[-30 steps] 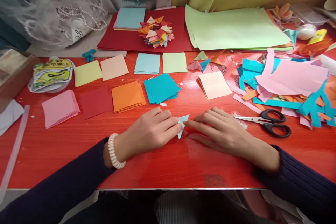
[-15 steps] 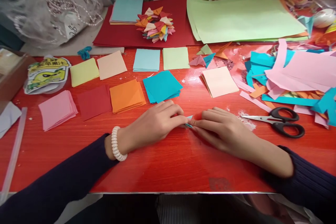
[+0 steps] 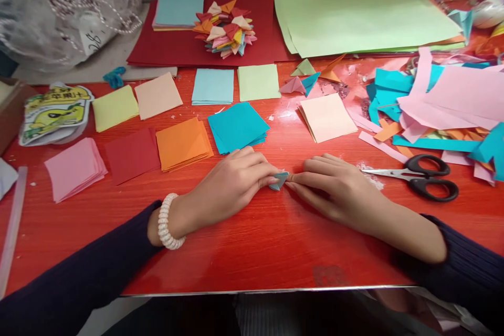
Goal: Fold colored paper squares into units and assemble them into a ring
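A small folded piece of light blue paper point(image 3: 280, 180) is held between both hands, low over the red table. My left hand point(image 3: 240, 181), with a pale coiled band at the wrist, pinches its left side between thumb and fingers. The fingertips of my right hand point(image 3: 334, 184) close on its right corner. Just beyond my left hand lies a stack of teal paper squares point(image 3: 239, 125). Farther back is a stack of pale peach squares point(image 3: 327, 117). Scissors point(image 3: 425, 176) with black handles lie right of my right hand.
More paper squares, such as an orange stack point(image 3: 183, 144) and a pink stack point(image 3: 76, 168), spread across the left. A multicoloured folded-paper ring point(image 3: 225, 29) sits on red sheets at the back. Paper scraps point(image 3: 452, 100) heap on the right. Large light green sheets point(image 3: 366, 16) lie behind.
The light blue folded paper has turned, so more of its face shows between my fingers. My fingertips have shifted slightly around it. The whole view has moved a little.
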The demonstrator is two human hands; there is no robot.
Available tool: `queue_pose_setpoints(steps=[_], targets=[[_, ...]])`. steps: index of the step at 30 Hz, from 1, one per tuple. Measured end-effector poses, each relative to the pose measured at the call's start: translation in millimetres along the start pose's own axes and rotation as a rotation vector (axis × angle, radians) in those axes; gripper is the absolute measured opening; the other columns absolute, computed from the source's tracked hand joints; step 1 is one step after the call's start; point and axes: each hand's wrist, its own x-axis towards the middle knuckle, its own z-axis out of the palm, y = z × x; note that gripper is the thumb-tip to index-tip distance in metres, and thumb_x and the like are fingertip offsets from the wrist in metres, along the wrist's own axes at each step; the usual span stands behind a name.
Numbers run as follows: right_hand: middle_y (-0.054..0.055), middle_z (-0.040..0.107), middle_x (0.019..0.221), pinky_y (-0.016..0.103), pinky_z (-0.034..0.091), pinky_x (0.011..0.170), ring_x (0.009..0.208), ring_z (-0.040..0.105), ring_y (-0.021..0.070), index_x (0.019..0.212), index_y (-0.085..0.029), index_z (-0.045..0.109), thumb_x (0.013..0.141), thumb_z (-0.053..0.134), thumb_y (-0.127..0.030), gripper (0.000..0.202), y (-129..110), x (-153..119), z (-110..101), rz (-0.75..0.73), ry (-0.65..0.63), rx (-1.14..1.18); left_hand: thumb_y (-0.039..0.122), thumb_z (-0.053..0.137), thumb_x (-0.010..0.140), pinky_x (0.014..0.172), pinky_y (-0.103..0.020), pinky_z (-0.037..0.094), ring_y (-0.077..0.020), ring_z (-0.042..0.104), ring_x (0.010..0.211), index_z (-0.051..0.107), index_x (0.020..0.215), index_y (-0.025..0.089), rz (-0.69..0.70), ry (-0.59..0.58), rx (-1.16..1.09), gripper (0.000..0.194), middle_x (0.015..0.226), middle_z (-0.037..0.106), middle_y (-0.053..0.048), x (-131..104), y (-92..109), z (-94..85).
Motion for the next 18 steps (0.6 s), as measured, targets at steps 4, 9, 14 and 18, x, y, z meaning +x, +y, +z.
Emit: queue_pose_setpoints(steps=[4, 9, 14, 18], targets=[[0.003, 0.056, 0.073, 0.027, 0.038, 0.06, 0.065, 0.05, 0.0134, 0.098, -0.018, 0.064, 0.087, 0.048, -0.028, 0.022, -3, 1, -5, 0.212, 0.037, 0.236, 0.016, 0.043, 0.09, 0.07, -0.026, 0.043, -0.0133, 0.052, 0.076, 0.06, 0.089, 0.015, 0.076, 0.181, 0.179, 0.018, 0.082, 0.059, -0.004, -6, 9, 1.4], [-0.002, 0.061, 0.071, 0.022, 0.043, 0.057, 0.062, 0.056, 0.0102, 0.106, -0.022, 0.059, 0.086, 0.05, -0.037, 0.027, -13, 8, -23, 0.51, -0.061, 0.81, 0.012, 0.043, 0.088, 0.068, -0.027, 0.046, -0.0152, 0.058, 0.08, 0.059, 0.104, 0.015, 0.357, 0.354, 0.457, 0.022, 0.097, 0.063, -0.008, -15, 11, 0.1], [-0.002, 0.061, 0.068, 0.021, 0.043, 0.053, 0.055, 0.055, 0.008, 0.084, -0.018, 0.06, 0.085, 0.052, -0.034, 0.017, -19, 14, -23, 0.59, -0.093, 1.06, 0.039, 0.052, 0.085, 0.075, -0.03, 0.05, -0.016, 0.058, 0.085, 0.058, 0.101, 0.015, 0.16, 0.37, 0.126, 0.029, 0.108, 0.058, -0.011, -11, 18, 5.8], [-0.001, 0.064, 0.082, 0.021, 0.044, 0.061, 0.071, 0.058, 0.0099, 0.094, -0.022, 0.059, 0.084, 0.055, -0.031, 0.015, -21, 10, -17, 0.52, 0.107, 0.881, 0.041, 0.055, 0.083, 0.067, -0.023, 0.048, -0.0114, 0.058, 0.074, 0.056, 0.106, 0.019, -0.304, 0.321, -0.314, 0.032, 0.09, 0.063, -0.003, -5, 24, 11.4]])
